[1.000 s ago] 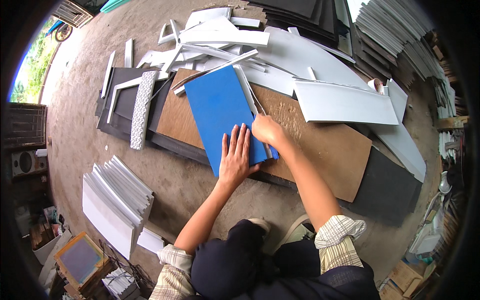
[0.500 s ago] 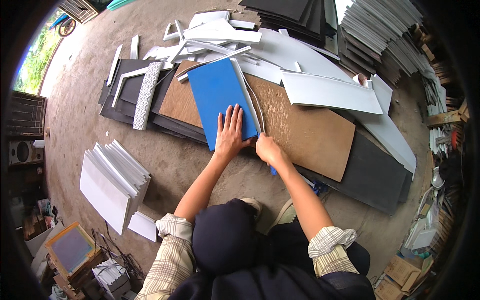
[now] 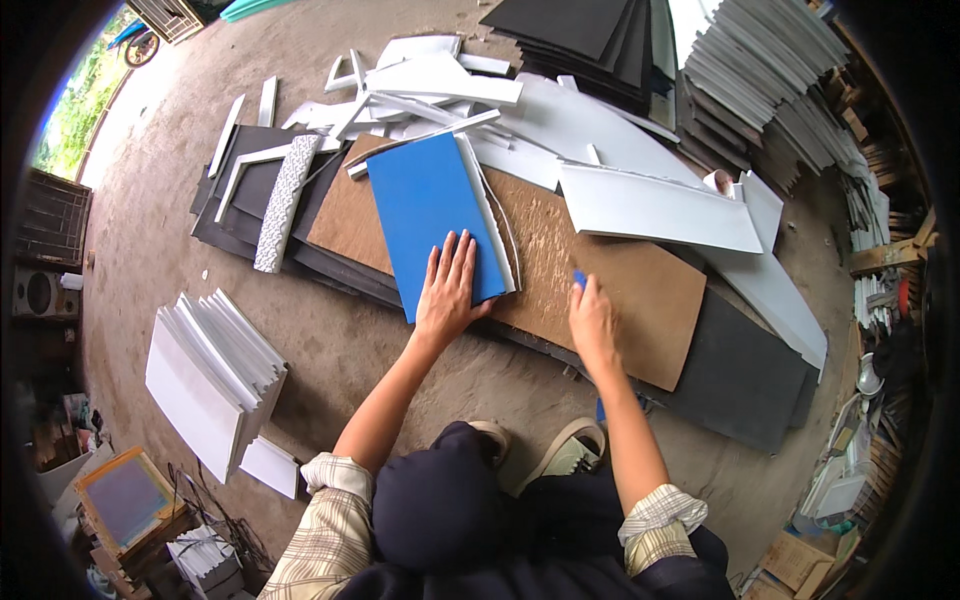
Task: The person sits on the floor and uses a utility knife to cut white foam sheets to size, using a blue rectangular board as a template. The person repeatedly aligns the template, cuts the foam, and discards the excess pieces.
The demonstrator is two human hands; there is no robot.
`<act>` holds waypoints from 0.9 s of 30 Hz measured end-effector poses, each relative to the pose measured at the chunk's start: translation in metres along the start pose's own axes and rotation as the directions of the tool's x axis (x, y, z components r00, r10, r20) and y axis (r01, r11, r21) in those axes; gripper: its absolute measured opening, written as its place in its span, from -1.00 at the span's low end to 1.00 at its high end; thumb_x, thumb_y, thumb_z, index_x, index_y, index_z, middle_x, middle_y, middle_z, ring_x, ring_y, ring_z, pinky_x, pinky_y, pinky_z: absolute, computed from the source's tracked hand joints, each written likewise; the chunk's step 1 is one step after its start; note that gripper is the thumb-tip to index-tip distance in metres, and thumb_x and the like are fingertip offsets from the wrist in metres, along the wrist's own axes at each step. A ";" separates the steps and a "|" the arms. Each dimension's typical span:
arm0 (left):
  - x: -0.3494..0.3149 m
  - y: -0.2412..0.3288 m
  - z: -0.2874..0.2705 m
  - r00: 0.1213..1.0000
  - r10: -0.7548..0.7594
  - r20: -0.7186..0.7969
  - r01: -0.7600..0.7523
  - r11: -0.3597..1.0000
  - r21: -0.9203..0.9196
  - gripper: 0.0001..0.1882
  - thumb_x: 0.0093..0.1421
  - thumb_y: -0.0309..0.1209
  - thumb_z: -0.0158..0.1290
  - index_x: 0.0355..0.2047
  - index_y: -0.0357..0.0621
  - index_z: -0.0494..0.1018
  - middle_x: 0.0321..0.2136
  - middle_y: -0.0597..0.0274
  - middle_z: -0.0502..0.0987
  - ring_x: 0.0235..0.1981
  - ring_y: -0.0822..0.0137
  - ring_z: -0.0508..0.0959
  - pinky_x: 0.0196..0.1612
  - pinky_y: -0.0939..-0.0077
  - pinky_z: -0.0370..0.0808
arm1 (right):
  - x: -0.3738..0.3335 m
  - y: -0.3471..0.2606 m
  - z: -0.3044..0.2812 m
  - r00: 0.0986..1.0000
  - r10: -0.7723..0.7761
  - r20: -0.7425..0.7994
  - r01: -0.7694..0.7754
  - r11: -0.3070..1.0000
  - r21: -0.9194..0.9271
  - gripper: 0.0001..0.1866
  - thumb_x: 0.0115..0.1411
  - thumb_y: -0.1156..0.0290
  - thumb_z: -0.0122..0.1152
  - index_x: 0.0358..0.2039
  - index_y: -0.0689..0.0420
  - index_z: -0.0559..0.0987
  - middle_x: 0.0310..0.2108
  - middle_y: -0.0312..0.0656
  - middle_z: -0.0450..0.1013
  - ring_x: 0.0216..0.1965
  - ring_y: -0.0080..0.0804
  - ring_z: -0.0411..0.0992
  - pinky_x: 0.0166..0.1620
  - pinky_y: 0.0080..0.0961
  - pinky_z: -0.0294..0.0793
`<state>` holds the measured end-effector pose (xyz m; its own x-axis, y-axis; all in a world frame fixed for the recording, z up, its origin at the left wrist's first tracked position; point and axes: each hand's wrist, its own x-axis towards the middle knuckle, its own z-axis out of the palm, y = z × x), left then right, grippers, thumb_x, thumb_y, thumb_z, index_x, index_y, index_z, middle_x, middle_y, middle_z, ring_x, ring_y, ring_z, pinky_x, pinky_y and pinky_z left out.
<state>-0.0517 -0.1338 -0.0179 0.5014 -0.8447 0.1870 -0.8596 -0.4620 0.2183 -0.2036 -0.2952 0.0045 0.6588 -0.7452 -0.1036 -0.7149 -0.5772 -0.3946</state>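
Head view, nearest first: the right hand [image 3: 595,325] is curled closed round a small blue tool [image 3: 579,278], its tip too small to make out, over the brown board [image 3: 630,285]; the left hand [image 3: 446,298] lies flat and open on the near part of the blue board [image 3: 422,215], pressing without gripping; that blue board lies slantwise on the brown one, a ragged white strip [image 3: 489,220] along its right edge; good work here likely calls for firm, even palm pressure, left fingers well back from that edge, and one steady, straight stroke toward the body; beyond, white scraps [image 3: 440,90] lie heaped, best kept from nudging the far corner.
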 end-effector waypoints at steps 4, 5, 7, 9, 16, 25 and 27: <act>0.001 0.000 0.000 0.999 -0.032 -0.012 0.031 0.998 -0.048 -0.08 -0.07 -0.07 0.10 0.15 -0.40 -0.03 0.18 -0.08 0.01 0.24 0.03 -0.05 0.25 0.21 -0.08 | 0.015 0.000 0.009 0.964 -0.161 -0.212 0.099 0.957 -0.274 -0.63 0.16 0.34 -0.04 -0.06 0.26 0.30 -0.20 0.05 0.30 -0.16 -0.13 0.30 -0.22 -0.28 0.39; -0.001 -0.003 -0.002 0.999 -0.050 -0.004 0.049 0.997 -0.052 -0.09 -0.06 -0.09 0.10 0.15 -0.41 -0.02 0.18 -0.09 0.01 0.24 0.02 -0.04 0.25 0.22 -0.07 | 0.014 -0.013 0.010 0.948 -0.186 -0.259 0.115 0.957 -0.266 -0.61 0.14 0.39 -0.01 -0.03 0.26 0.29 -0.17 0.04 0.27 -0.14 -0.15 0.27 -0.18 -0.28 0.37; -0.001 -0.003 0.000 0.999 -0.049 -0.002 0.049 0.997 -0.062 -0.11 -0.05 -0.10 0.10 0.14 -0.41 -0.02 0.18 -0.10 0.02 0.24 0.01 -0.03 0.24 0.21 -0.06 | 0.012 -0.033 0.022 0.922 -0.206 -0.327 0.208 0.978 -0.029 -0.60 0.08 0.55 0.01 -0.03 0.27 0.28 -0.14 0.02 0.22 -0.17 -0.17 0.28 -0.10 -0.30 0.33; 0.001 -0.003 -0.001 0.999 -0.046 0.000 0.046 0.996 -0.079 -0.13 -0.04 -0.10 0.09 0.14 -0.42 0.00 0.18 -0.11 0.01 0.23 -0.01 -0.03 0.24 0.21 -0.05 | 0.011 -0.052 0.036 0.975 -0.182 -0.124 0.215 0.911 0.351 -0.62 0.09 0.60 -0.03 -0.03 0.26 0.27 -0.17 0.03 0.25 -0.20 -0.14 0.32 -0.13 -0.32 0.36; -0.001 -0.005 -0.008 0.999 -0.018 -0.031 0.014 0.994 -0.106 -0.17 -0.02 -0.12 0.07 0.14 -0.39 0.01 0.17 -0.13 0.03 0.22 -0.08 -0.02 0.22 0.15 -0.02 | 0.026 -0.080 0.066 0.995 -0.009 0.100 -0.056 0.777 0.628 -0.65 0.06 0.59 0.01 -0.09 0.21 0.33 -0.39 0.00 0.46 -0.34 -0.08 0.45 -0.24 -0.29 0.40; -0.017 -0.037 -0.031 0.979 -0.119 -0.167 0.101 0.988 -0.114 -0.42 0.13 -0.33 -0.07 0.17 -0.02 0.07 0.16 -0.11 0.07 0.19 -0.10 0.04 0.19 0.04 -0.01 | 0.033 -0.083 0.012 0.996 0.039 -0.080 0.026 0.729 0.684 -0.66 0.01 0.63 0.08 -0.18 0.12 0.30 -0.49 -0.14 0.42 -0.44 -0.32 0.41 -0.32 -0.39 0.36; -0.023 -0.054 -0.025 0.967 -0.196 -0.161 0.182 0.978 -0.097 -0.50 0.19 -0.35 -0.15 0.15 -0.11 0.09 0.15 -0.14 0.06 0.20 -0.07 0.03 0.20 0.05 -0.03 | 0.030 -0.070 -0.009 0.980 0.004 -0.197 0.127 0.750 0.649 -0.68 0.03 0.64 0.05 -0.17 0.17 0.28 -0.49 -0.14 0.43 -0.47 -0.41 0.40 -0.36 -0.48 0.35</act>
<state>-0.0149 -0.0827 -0.0100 0.6695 -0.6829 0.2923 -0.7402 -0.5799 0.3405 -0.1358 -0.2805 0.0372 0.5969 -0.7987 0.0762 -0.3009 -0.3110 -0.9015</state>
